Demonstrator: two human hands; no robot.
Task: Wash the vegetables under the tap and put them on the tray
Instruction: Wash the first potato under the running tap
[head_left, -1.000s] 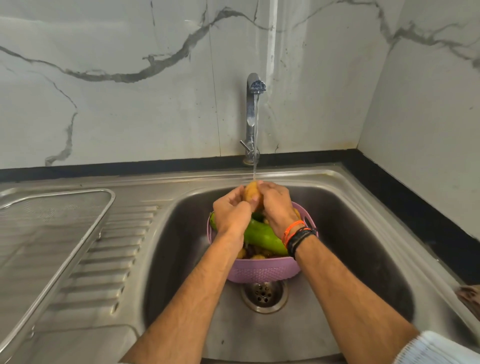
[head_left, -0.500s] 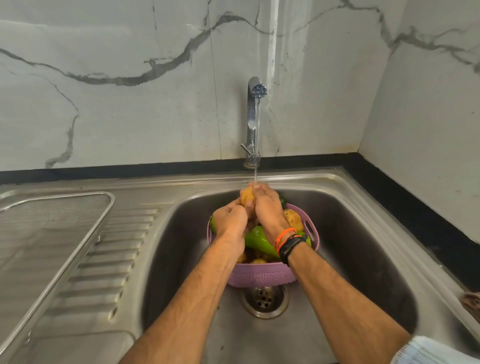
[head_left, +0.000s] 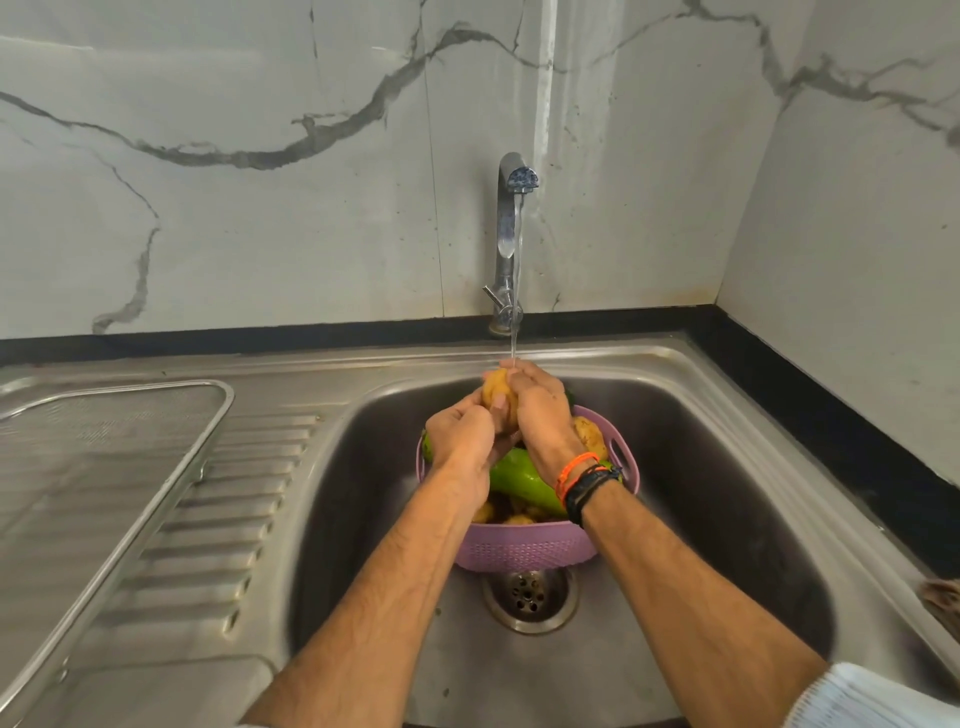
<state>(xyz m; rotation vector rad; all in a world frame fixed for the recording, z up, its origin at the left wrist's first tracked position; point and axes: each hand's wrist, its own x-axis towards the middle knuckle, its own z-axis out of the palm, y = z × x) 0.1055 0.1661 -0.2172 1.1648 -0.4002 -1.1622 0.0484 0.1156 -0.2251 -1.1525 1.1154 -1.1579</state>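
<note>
Both my hands hold one yellow-brown potato (head_left: 497, 391) under the thin stream from the steel tap (head_left: 510, 223). My left hand (head_left: 460, 434) grips it from the left and below, and my right hand (head_left: 540, 413) wraps it from the right. Beneath them a purple colander basket (head_left: 524, 545) stands in the sink basin (head_left: 727, 519). The basket holds a long green vegetable (head_left: 519, 475), another potato (head_left: 592, 439) and several more pieces, partly hidden by my wrists. The steel mesh tray (head_left: 104, 447) lies on the drainboard at the left.
The drain (head_left: 530, 597) shows just in front of the basket. The ribbed drainboard (head_left: 218, 519) runs between tray and basin. Marble walls close the back and right, with a black counter strip (head_left: 810, 415) along them. A brown object (head_left: 943, 597) sits at the sink's right rim.
My hands have turned the potato under the stream and shifted slightly, the right hand now more over its top. The basket has stayed in place.
</note>
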